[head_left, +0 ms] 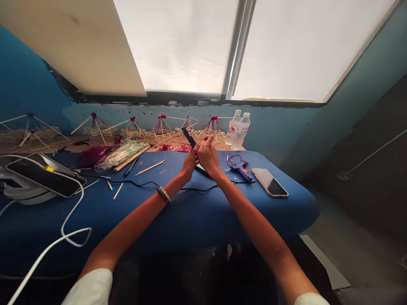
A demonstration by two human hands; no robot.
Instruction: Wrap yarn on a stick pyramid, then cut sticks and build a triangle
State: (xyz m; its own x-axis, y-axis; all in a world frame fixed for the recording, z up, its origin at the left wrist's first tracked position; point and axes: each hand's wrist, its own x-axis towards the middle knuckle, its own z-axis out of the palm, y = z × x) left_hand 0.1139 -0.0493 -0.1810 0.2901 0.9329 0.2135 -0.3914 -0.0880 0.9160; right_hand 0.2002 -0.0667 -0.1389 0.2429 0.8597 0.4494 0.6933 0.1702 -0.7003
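My left hand [190,162] is closed around a slim black tool [188,136] that points up and away to the left; its exact kind does not show. Against it, my right hand [207,157] is closed, with fingers bent near the tool's lower end. What those fingers pinch is hidden. Just below the hands, part of a dark flat object with a pale green surface [200,168] lies on the blue padded table [197,220]. To the right rests a blue glue gun [241,168], and beyond it a phone [270,183] lies face up.
Stick structures with dark red tied tops [162,123] line the back shelf, beside two water bottles [241,131]. Bagged sticks [122,154], a black pen [131,166] and loose sticks [150,167] lie left. A black cable [143,184] crosses the table; a white cable [74,212] hangs left.
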